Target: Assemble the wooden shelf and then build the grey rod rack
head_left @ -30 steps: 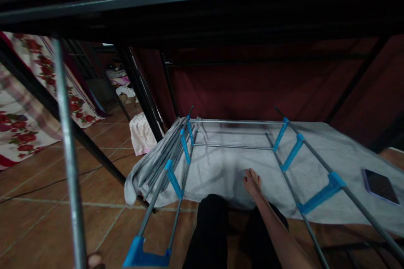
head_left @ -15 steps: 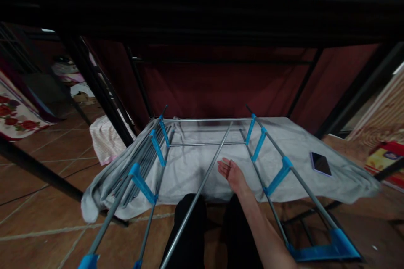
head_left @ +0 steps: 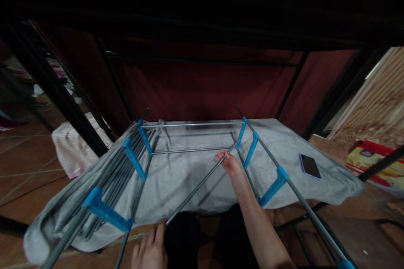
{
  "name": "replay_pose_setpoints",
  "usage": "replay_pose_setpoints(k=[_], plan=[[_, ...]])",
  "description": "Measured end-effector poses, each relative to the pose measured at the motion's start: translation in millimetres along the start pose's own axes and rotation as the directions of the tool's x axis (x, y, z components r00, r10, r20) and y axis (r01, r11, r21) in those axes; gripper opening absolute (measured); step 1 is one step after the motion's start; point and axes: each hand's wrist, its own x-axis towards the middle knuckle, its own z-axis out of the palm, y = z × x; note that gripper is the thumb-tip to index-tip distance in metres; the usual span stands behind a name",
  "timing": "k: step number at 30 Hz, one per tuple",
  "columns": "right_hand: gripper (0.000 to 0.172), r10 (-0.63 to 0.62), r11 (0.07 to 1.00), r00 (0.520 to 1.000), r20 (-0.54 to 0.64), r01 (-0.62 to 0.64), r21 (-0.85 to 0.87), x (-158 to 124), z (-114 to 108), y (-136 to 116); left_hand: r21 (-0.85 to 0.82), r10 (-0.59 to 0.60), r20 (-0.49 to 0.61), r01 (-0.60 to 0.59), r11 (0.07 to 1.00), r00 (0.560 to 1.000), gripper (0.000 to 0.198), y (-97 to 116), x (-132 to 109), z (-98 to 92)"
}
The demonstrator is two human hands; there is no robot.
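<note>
A loose grey metal rod [head_left: 198, 185] slants between the two sides of a frame of grey tubes with blue plastic connectors. My left hand [head_left: 150, 249], at the bottom edge, is closed on the rod's near end. Toward the far end, my right hand [head_left: 227, 163] has its fingers curled around the rod. The far tip is close to a blue connector [head_left: 241, 132] on the frame's right side. Two crossbars, an upper rod [head_left: 192, 124] and a lower rod [head_left: 192, 150], join the sides at the far end. Another blue connector [head_left: 107, 212] is left of my left hand.
Several spare grey tubes [head_left: 121, 176] lie at the left on a grey cloth [head_left: 186, 172]. A phone [head_left: 309, 166] rests on the cloth at right. Beyond it is a red and yellow box [head_left: 375, 164]. Dark metal bars surround the space, with a maroon curtain [head_left: 202, 88] behind.
My right hand was open beside the rod and now grips it. My left hand has come into view at its near end. The rod slants further right, and the view has shifted.
</note>
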Motion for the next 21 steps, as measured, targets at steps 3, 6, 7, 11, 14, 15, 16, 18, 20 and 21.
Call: replay_pose_setpoints(k=[3, 6, 7, 11, 14, 15, 16, 18, 20, 21], plan=[[0.021, -0.012, 1.000, 1.000, -0.027, 0.013, 0.029, 18.3, -4.5, -9.5, 0.041, 0.021, -0.109, -0.016, 0.999, 0.994, 0.054, 25.6, 47.7, -14.3], [0.021, 0.002, 1.000, 0.998, -0.068, -0.001, 0.015, 31.1, -14.1, -11.6, 0.015, 0.068, -0.170, -0.066, 0.998, 0.983, 0.050, 40.2, 94.2, -21.8], [0.019, 0.020, 0.999, 0.997, -0.071, -0.022, -0.024, 34.5, -17.6, -9.9, 0.000, 0.069, -0.193, -0.070, 0.998, 0.979, 0.049, 41.7, 109.1, -21.8], [0.007, 0.088, 0.981, 0.996, 0.012, -0.084, -0.174, 43.9, -28.7, 4.9, -0.057, 0.071, -0.261, -0.089, 0.994, 0.963, 0.045, 37.7, 164.8, -13.0], [0.006, 0.133, 0.976, 0.990, 0.043, -0.123, -0.182, 49.3, -30.6, 18.7, -0.085, 0.046, -0.296, -0.075, 0.994, 0.954, 0.044, 32.6, 202.9, -3.4], [0.006, 0.147, 0.975, 0.988, 0.048, -0.137, -0.174, 51.6, -30.1, 23.1, -0.098, 0.037, -0.310, -0.070, 0.993, 0.950, 0.044, 31.3, 214.7, -0.4], [0.005, 0.156, 0.976, 0.986, 0.056, -0.146, -0.163, 54.5, -29.2, 27.2, -0.120, 0.026, -0.328, -0.069, 0.990, 0.944, 0.043, 30.3, 225.7, 2.4], [0.004, 0.152, 0.981, 0.986, 0.075, -0.141, -0.133, 61.6, -26.7, 34.9, -0.194, -0.011, -0.387, -0.069, 0.979, 0.922, 0.042, 28.8, 244.9, 7.3], [0.008, 0.106, 0.990, 0.992, 0.066, -0.099, -0.097, 70.3, -23.7, 41.4, -0.313, -0.102, -0.473, -0.059, 0.948, 0.875, 0.046, 27.7, 260.1, 11.8], [0.009, 0.076, 0.994, 0.996, 0.053, -0.071, -0.081, 74.9, -22.2, 44.1, -0.389, -0.177, -0.515, -0.045, 0.920, 0.839, 0.049, 26.9, 266.7, 14.2]])
